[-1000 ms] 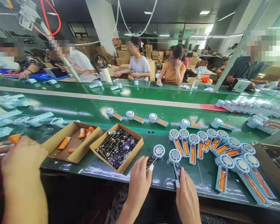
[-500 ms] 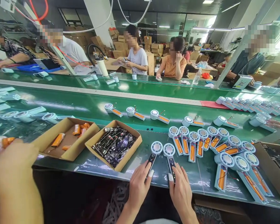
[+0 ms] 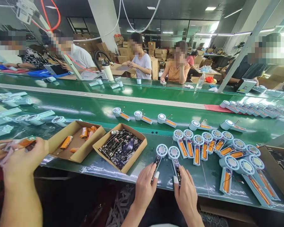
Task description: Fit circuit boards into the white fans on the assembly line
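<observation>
My left hand (image 3: 144, 183) is wrapped round the handle of a light-blue handheld fan half (image 3: 162, 150), its round head lying on the bench and a dark circuit board (image 3: 157, 160) showing in the handle. A matching fan half (image 3: 173, 152) lies just to the right, its handle gripped by my right hand (image 3: 186, 188); a circuit board (image 3: 176, 167) shows there too. White covers sit on both thumb tips. To the right, several more fan halves (image 3: 198, 140) with orange batteries in their handles lie on the bench.
A cardboard box of circuit boards (image 3: 123, 146) and one with orange batteries (image 3: 66, 142) stand left. Another person's hand (image 3: 23, 157) holds an orange battery there. A third box (image 3: 280, 164) stands far right. Fan halves sit along the green belt (image 3: 94, 102); people sit beyond it.
The view has shifted slightly left, so most things appear further right. Both my hands keep their hold on the two fan halves. The neighbour's hand has lifted a little with the battery.
</observation>
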Demonstrator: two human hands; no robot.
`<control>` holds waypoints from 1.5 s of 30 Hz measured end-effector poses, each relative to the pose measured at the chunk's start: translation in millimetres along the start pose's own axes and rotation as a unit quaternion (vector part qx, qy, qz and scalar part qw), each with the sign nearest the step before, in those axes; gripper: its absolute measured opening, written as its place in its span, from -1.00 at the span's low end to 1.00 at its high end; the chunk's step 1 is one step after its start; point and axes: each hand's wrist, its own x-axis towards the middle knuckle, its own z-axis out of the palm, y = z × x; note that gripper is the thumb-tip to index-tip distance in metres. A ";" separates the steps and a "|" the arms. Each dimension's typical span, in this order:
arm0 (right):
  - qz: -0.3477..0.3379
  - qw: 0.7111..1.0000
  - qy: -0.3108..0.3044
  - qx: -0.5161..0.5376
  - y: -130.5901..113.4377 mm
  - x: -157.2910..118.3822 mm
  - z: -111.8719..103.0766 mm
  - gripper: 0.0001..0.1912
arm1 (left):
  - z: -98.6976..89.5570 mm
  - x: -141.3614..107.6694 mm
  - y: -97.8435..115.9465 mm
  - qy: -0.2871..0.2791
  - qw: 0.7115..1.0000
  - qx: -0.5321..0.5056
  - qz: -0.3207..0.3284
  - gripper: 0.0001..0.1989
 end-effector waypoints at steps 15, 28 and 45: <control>0.037 0.999 -0.018 0.007 -7.1 11.9 -5.3 -0.57 | 7.1 11.2 3.7 -0.034 0.999 -0.009 -0.026 -0.54; 0.047 0.999 -0.019 0.011 -8.4 12.1 -5.6 -0.61 | 8.0 7.4 4.3 -0.052 0.997 -0.005 -0.050 -0.52; 0.048 0.999 -0.013 0.017 -8.3 12.6 -5.1 -0.62 | 7.1 5.3 5.3 -0.078 0.994 0.020 -0.072 -0.50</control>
